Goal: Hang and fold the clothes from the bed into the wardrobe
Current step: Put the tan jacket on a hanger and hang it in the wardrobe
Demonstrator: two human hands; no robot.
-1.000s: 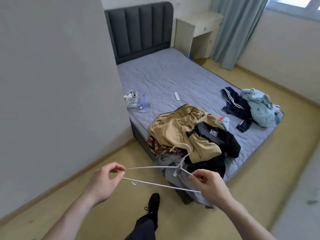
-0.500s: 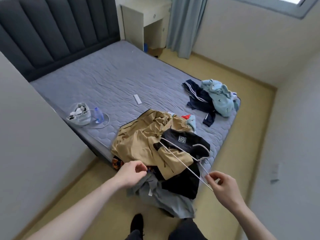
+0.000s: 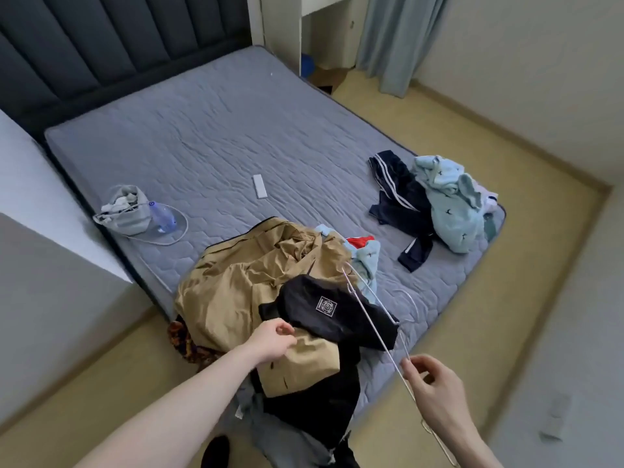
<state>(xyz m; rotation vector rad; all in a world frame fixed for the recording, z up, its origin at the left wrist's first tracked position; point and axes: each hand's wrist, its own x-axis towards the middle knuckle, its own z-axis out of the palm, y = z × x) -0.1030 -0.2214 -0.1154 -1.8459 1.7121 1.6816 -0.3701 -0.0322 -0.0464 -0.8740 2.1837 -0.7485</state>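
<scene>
A heap of clothes lies on the near corner of the grey bed (image 3: 216, 130): a tan garment (image 3: 236, 285), a black garment (image 3: 324, 309) with a white square logo, and grey cloth hanging over the edge. My right hand (image 3: 435, 390) pinches a thin white wire hanger (image 3: 368, 319) that reaches out over the black garment. My left hand (image 3: 273, 339) hovers over the tan garment with loosely curled fingers, holding nothing. A navy striped garment (image 3: 401, 201) and a light blue fleece (image 3: 452, 207) lie at the bed's right edge.
A grey pouch (image 3: 126, 211), a plastic bottle (image 3: 162, 216) and a white cable sit at the bed's left side, and a white remote (image 3: 260, 186) lies mid-bed. A white wall panel (image 3: 40, 265) stands at the left. A desk (image 3: 283, 25) and curtain (image 3: 395, 42) are behind.
My left hand let go of the hanger and moved over the tan garment. My right hand swung the hanger to the right above the black garment. The view came closer to the bed.
</scene>
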